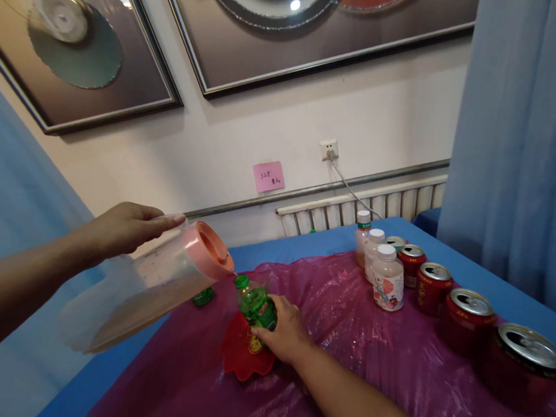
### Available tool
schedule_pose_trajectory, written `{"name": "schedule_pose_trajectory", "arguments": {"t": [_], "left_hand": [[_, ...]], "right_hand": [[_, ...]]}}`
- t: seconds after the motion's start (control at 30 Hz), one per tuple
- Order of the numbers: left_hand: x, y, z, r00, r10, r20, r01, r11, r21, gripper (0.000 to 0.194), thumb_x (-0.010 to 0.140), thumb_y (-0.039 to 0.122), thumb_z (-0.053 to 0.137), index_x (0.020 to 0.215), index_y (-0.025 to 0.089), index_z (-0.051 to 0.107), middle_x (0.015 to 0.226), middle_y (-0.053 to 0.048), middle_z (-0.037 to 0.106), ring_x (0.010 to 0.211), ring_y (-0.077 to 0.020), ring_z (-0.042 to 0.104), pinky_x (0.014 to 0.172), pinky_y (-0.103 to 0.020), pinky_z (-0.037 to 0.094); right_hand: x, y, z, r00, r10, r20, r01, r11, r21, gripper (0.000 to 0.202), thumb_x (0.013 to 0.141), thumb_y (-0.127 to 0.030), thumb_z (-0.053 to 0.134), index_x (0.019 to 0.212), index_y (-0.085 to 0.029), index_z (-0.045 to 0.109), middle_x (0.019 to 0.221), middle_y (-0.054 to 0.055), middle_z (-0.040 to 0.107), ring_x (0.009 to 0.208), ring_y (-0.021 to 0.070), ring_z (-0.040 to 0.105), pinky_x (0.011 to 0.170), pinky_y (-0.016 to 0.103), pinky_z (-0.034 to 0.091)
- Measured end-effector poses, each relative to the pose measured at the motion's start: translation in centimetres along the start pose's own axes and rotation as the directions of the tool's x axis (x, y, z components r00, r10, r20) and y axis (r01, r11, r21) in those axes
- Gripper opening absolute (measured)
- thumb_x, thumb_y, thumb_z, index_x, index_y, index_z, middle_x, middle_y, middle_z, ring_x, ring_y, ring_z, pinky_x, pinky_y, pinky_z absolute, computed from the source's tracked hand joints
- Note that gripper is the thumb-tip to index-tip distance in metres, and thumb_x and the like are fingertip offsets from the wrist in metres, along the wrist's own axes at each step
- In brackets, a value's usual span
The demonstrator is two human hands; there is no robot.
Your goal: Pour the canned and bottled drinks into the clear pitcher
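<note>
My left hand (123, 230) is closed on a translucent plastic pitcher (154, 288) with an orange-pink rim, its handle mostly hidden. The pitcher is tipped to the right, and brownish liquid lies along its lower side. Its lip is close to the mouth of a small green plastic bottle (253, 302), which my right hand (289, 333) grips by the body. That bottle leans slightly left over a red scalloped dish (238, 354). Whether liquid is flowing between them is too small to tell. Another green item (203, 297) shows partly behind the pitcher.
Purple plastic sheeting (341, 376) covers much of the blue table (403, 229). To the right stand several white-capped bottles (388, 280) beside a row of opened red cans (467, 319). Blue curtains (521, 145) hang at the sides; a radiator (326, 216) is behind.
</note>
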State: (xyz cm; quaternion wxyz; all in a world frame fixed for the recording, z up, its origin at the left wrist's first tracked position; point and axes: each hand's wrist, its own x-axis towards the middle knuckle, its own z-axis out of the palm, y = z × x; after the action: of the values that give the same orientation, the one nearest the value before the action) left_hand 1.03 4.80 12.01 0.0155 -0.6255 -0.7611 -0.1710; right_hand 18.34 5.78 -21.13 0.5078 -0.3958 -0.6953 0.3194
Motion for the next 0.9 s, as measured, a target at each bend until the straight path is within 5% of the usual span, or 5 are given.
{"name": "schedule_pose_trajectory", "arguments": {"t": [0.63, 0.9], "left_hand": [[0.2, 0.05, 0.11, 1.0, -0.018, 0.011, 0.018, 1.0, 0.025, 0.059, 0.058, 0.08, 0.059, 0.062, 0.022, 0.067, 0.067, -0.006, 0.05, 0.046, -0.0112, 0.036, 0.042, -0.03, 0.028], [0.33, 0.03, 0.06, 0.998, -0.055, 0.027, 0.053, 0.997, 0.048, 0.066, 0.06, 0.081, 0.057, 0.079, 0.02, 0.071, 0.073, -0.005, 0.052, 0.053, -0.0136, 0.04, 0.046, -0.029, 0.033]], "right_hand": [[-0.01, -0.06, -0.11, 1.0, 0.009, 0.017, -0.009, 1.0, 0.006, 0.06, 0.069, -0.029, 0.082, 0.124, -0.022, 0.058, 0.114, 0.007, 0.067, 0.107, 0.0266, 0.063, 0.095, 0.04, 0.046], [0.0, -0.03, -0.04, 1.0, 0.009, 0.017, -0.009, 1.0, 0.009, 0.06, 0.069, -0.029, 0.082, 0.124, -0.023, 0.058, 0.115, 0.007, 0.067, 0.108, 0.0268, 0.063, 0.095, 0.041, 0.046]]}}
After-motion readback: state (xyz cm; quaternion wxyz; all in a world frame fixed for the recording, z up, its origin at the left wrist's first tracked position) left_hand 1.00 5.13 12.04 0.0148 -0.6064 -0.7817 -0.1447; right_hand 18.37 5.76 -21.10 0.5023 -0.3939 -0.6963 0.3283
